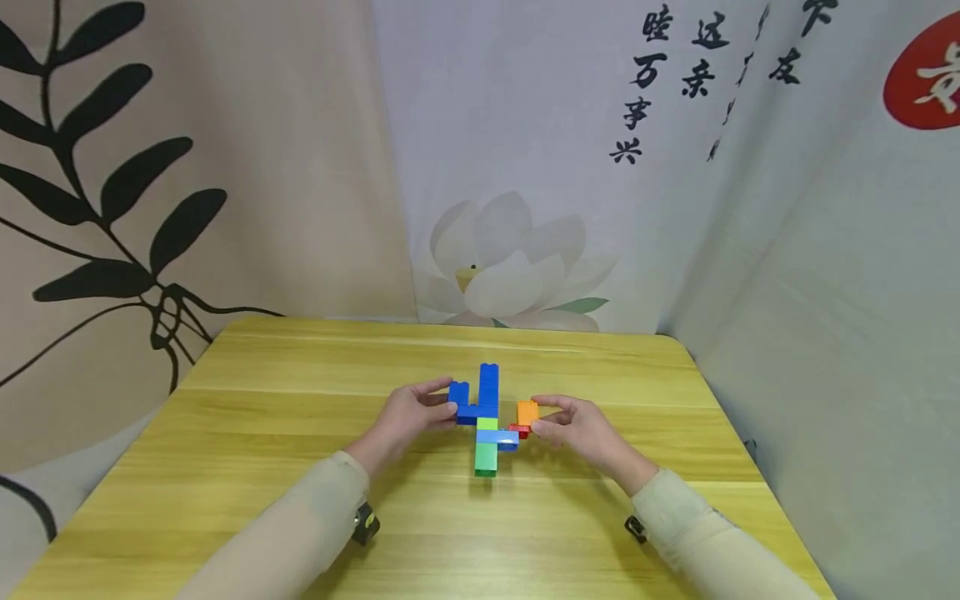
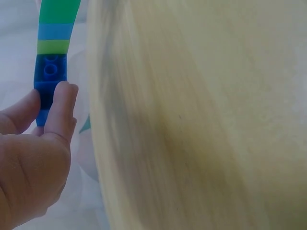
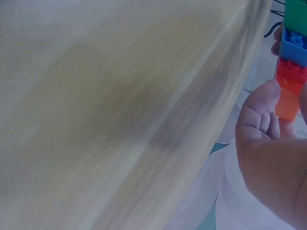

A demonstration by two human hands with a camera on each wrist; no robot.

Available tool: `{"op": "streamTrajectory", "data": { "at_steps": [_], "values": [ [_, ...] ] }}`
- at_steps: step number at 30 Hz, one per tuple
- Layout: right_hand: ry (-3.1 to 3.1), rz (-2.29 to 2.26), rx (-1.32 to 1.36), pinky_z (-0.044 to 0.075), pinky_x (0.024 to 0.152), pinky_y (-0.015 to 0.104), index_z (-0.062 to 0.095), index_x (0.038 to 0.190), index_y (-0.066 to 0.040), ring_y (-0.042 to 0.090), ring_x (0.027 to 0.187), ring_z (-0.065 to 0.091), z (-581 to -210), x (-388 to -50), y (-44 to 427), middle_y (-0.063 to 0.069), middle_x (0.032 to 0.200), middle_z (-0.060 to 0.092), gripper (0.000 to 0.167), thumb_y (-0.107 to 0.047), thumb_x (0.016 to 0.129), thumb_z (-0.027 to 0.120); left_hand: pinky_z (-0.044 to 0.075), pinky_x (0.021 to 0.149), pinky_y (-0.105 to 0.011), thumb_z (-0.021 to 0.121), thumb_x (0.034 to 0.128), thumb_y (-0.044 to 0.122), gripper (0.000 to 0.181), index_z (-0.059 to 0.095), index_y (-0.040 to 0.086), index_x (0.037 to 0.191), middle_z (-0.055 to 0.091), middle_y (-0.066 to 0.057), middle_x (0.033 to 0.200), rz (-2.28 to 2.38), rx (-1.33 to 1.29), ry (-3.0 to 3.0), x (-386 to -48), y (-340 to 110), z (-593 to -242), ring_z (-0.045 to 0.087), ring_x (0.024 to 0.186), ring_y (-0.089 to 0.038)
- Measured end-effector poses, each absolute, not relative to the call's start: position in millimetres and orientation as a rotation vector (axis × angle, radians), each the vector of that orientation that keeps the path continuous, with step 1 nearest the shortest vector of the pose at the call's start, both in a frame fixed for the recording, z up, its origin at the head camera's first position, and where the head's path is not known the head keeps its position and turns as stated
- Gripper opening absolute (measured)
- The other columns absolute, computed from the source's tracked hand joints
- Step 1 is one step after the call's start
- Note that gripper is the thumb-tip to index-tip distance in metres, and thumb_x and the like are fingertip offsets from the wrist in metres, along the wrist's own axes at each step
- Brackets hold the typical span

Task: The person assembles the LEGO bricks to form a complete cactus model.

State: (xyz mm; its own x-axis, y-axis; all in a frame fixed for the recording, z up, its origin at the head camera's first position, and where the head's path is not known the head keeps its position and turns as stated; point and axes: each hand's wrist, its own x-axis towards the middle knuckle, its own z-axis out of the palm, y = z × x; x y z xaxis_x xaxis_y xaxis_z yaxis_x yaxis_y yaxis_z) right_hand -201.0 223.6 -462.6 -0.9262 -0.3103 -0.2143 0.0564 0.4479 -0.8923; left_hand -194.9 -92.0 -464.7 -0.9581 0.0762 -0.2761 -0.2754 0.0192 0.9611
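Between the two hands is a joined figure of toy building bricks. A green brick [image 1: 485, 458] is nearest the person, followed by a light blue brick [image 1: 495, 437], a lime brick [image 1: 487, 423] and a tall blue column [image 1: 489, 385]. My left hand [image 1: 401, 421] pinches the blue brick [image 1: 459, 393] on the left side between thumb and fingers. On the right, a red brick [image 1: 519, 431] links the light blue one to an orange brick [image 1: 527, 412]. My right hand [image 1: 581, 429] holds that orange brick, also seen in the right wrist view as an orange brick [image 3: 287, 104].
A wooden table [image 1: 300, 500] lies beneath the hands, with soft shadows on it. Behind it hangs a printed curtain [image 1: 517, 150] with a lotus and lettering. Dark bands [image 1: 365, 525] are on both wrists.
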Motion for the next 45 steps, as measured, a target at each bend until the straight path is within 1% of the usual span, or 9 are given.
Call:
{"op": "streamTrajectory", "data": {
  "at_steps": [7, 10, 16, 22, 28, 35, 37, 45],
  "values": [
    [2.367, -1.416, -0.165, 0.064, 0.085, 0.037, 0.064, 0.148, -0.022, 0.023, 0.092, 0.076, -467, -214, 217, 0.007, 0.122, 0.079, 0.054, -0.03, 0.097, 0.081, 0.065, 0.09, -0.035, 0.072, 0.1004, 0.002, 0.056, 0.058, 0.012, 0.154, 0.061, -0.027, 0.15, 2.011, -0.287, 2.007, -208, -91, -471, 0.079, 0.104, -0.025],
    [2.377, -1.389, -0.174, 0.064, 0.082, 0.036, 0.064, 0.147, -0.02, 0.023, 0.089, 0.075, -468, -219, 216, 0.009, 0.122, 0.079, 0.053, -0.028, 0.097, 0.081, 0.065, 0.09, -0.035, 0.072, 0.1002, 0.001, 0.056, 0.058, 0.012, 0.154, 0.062, -0.026, 0.148, 2.001, -0.321, 2.005, -212, -89, -473, 0.079, 0.101, -0.023],
    [2.358, -1.403, -0.191, 0.065, 0.082, 0.035, 0.065, 0.146, -0.014, 0.022, 0.089, 0.075, -470, -225, 216, 0.012, 0.121, 0.08, 0.052, -0.024, 0.098, 0.08, 0.066, 0.09, -0.036, 0.072, 0.1002, 0.001, 0.056, 0.058, 0.01, 0.154, 0.065, -0.027, 0.143, 1.957, -0.345, 2.034, -218, -86, -475, 0.079, 0.1, -0.021],
    [2.32, -1.447, -0.178, 0.065, 0.083, 0.037, 0.064, 0.147, -0.012, 0.021, 0.091, 0.076, -475, -229, 217, 0.012, 0.119, 0.08, 0.05, -0.021, 0.099, 0.079, 0.066, 0.088, -0.034, 0.073, 0.1, 0.003, 0.056, 0.059, 0.012, 0.153, 0.065, -0.026, 0.144, 1.906, -0.363, 2.068, -224, -84, -478, 0.079, 0.102, -0.022],
    [2.329, -1.439, -0.147, 0.065, 0.082, 0.035, 0.065, 0.146, -0.015, 0.021, 0.089, 0.076, -480, -235, 217, 0.011, 0.118, 0.08, 0.05, -0.019, 0.098, 0.08, 0.066, 0.087, -0.034, 0.073, 0.0999, 0.002, 0.055, 0.059, 0.01, 0.152, 0.067, -0.026, 0.141, 1.898, -0.35, 2.101, -227, -84, -481, 0.079, 0.1, -0.022],
    [2.381, -1.371, -0.183, 0.065, 0.079, 0.034, 0.067, 0.145, -0.016, 0.021, 0.086, 0.075, -482, -238, 217, 0.008, 0.112, 0.081, 0.05, -0.023, 0.097, 0.081, 0.066, 0.081, -0.032, 0.074, 0.0988, 0.002, 0.052, 0.062, 0.009, 0.149, 0.07, -0.024, 0.133, 1.84, -0.329, 2.206, -227, -82, -483, 0.079, 0.093, -0.019],
    [2.402, -1.345, -0.199, 0.064, 0.079, 0.033, 0.067, 0.144, -0.016, 0.02, 0.085, 0.073, -482, -239, 217, 0.007, 0.111, 0.081, 0.051, -0.024, 0.097, 0.082, 0.066, 0.08, -0.032, 0.074, 0.0984, 0.001, 0.053, 0.062, 0.008, 0.149, 0.07, -0.024, 0.134, 1.825, -0.307, 2.233, -226, -82, -483, 0.079, 0.094, -0.02],
    [2.484, -1.227, -0.222, 0.061, 0.078, 0.03, 0.07, 0.141, -0.023, 0.017, 0.087, 0.067, -483, -242, 215, 0.001, 0.11, 0.077, 0.046, -0.024, 0.096, 0.081, 0.067, 0.081, -0.032, 0.074, 0.0977, -0.001, 0.054, 0.062, 0.008, 0.149, 0.07, -0.024, 0.137, 1.821, -0.249, 2.259, -225, -84, -485, 0.079, 0.099, -0.022]
  ]
}}
